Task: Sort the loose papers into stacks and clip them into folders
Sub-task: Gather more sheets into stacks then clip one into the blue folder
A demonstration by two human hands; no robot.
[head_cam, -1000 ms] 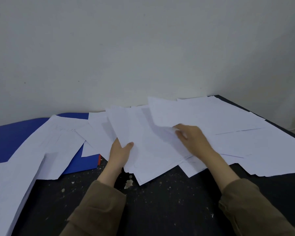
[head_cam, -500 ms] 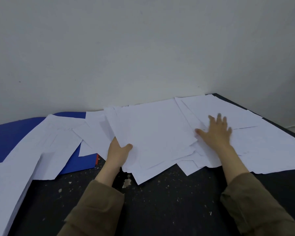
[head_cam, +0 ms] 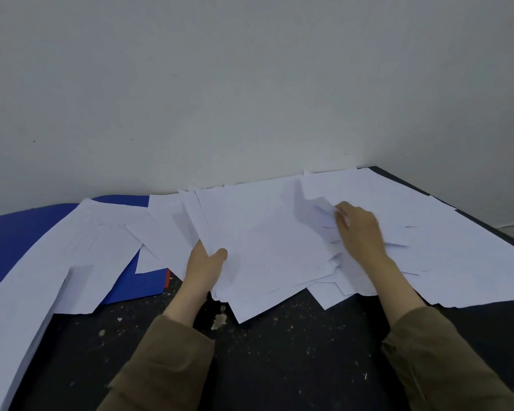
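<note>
Left hand [head_cam: 203, 266] pinches a gathered stack of sheets [head_cam: 264, 247] at its edge; right hand [head_cam: 359, 229], fingers curled, grasps loose papers [head_cam: 442, 247] on the counter [head_cam: 279, 351]. The uneven stack may fan out and slip.

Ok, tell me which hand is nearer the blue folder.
Left. The left hand grips the gathered paper stack just right of the blue folder; the right hand works loose sheets farther right.
</note>
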